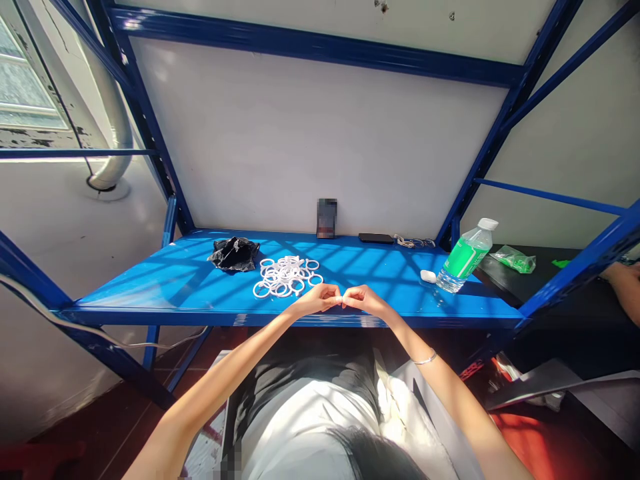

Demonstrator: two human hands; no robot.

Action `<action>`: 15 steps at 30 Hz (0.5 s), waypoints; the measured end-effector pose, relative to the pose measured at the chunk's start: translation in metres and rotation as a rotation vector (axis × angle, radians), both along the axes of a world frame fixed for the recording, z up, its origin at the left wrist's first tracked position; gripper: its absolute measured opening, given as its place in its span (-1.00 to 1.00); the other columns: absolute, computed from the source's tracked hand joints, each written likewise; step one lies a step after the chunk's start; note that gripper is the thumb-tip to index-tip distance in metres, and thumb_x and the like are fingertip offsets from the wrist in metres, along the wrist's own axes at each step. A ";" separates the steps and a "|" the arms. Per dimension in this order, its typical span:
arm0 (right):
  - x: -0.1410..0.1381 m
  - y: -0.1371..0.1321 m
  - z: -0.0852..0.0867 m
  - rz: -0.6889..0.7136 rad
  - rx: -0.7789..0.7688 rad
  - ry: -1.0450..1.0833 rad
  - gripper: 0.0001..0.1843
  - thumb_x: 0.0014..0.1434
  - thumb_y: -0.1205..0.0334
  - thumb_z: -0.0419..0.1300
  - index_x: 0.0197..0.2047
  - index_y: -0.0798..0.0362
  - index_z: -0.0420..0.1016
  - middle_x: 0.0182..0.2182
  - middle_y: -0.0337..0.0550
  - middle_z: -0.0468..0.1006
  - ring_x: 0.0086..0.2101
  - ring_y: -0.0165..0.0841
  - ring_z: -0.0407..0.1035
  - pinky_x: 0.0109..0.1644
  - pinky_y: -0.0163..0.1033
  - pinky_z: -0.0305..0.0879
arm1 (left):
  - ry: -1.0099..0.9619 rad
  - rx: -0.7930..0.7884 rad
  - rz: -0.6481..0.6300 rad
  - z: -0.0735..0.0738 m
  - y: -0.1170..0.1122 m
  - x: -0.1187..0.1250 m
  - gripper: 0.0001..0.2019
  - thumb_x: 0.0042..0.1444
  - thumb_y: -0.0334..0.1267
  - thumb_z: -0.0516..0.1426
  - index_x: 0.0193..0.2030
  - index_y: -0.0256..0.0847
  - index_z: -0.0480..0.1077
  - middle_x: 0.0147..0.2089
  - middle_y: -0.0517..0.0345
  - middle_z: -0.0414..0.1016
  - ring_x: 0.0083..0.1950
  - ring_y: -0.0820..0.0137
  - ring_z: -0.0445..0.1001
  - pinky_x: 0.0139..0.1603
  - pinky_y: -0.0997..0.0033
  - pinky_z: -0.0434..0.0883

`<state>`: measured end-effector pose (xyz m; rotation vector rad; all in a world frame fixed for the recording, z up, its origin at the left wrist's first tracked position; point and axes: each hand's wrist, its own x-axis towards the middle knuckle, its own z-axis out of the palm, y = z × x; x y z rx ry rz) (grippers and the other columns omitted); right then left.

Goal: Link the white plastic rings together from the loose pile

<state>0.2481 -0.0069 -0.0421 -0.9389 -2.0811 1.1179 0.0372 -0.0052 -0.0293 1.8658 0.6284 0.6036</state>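
Close together over the front edge of the blue shelf (200, 293), my left hand (324, 298) and my right hand (361, 299) meet at the fingertips. Both are closed in a pinch. Whatever sits between the fingers is too small or too hidden to name. Just beyond my left hand lies a loose pile of white rings (287, 275), several of them overlapping. A crumpled black plastic bag (234, 255) rests to the left of that pile.
A water bottle (467, 257) with a green label stands at the right, beside a small white case (428, 276). Along the back are a phone (327, 219), a flat black object (376, 238) and a coiled cable (414, 242). Blue posts frame both sides. Another person's hand (623, 277) shows far right.
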 end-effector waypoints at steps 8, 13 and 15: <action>-0.001 -0.002 0.003 0.014 -0.012 -0.011 -0.55 0.12 -0.17 0.21 -0.42 0.10 0.55 -0.49 -0.21 0.50 -0.48 -0.42 0.30 -0.41 -0.34 0.16 | -0.003 0.018 -0.019 0.000 0.000 -0.001 -0.51 0.09 0.21 0.11 -0.34 -0.28 0.37 -0.55 0.31 0.17 -0.54 0.55 0.08 -0.52 0.53 0.05; -0.001 -0.001 0.002 0.016 -0.005 -0.014 -0.54 0.13 -0.18 0.19 -0.40 0.10 0.54 -0.49 -0.22 0.48 -0.49 -0.44 0.27 -0.43 -0.35 0.16 | 0.017 0.007 -0.013 -0.003 0.003 -0.002 -0.48 0.06 0.25 0.10 -0.33 -0.27 0.36 -0.55 0.31 0.18 -0.55 0.55 0.08 -0.52 0.53 0.05; -0.001 0.000 0.001 0.014 -0.011 0.000 -0.54 0.15 -0.17 0.18 -0.39 0.10 0.52 -0.51 -0.23 0.45 -0.50 -0.45 0.26 -0.44 -0.36 0.16 | 0.004 -0.004 -0.022 -0.002 0.004 -0.002 -0.49 0.07 0.25 0.11 -0.33 -0.27 0.35 -0.56 0.32 0.17 -0.56 0.55 0.07 -0.52 0.53 0.04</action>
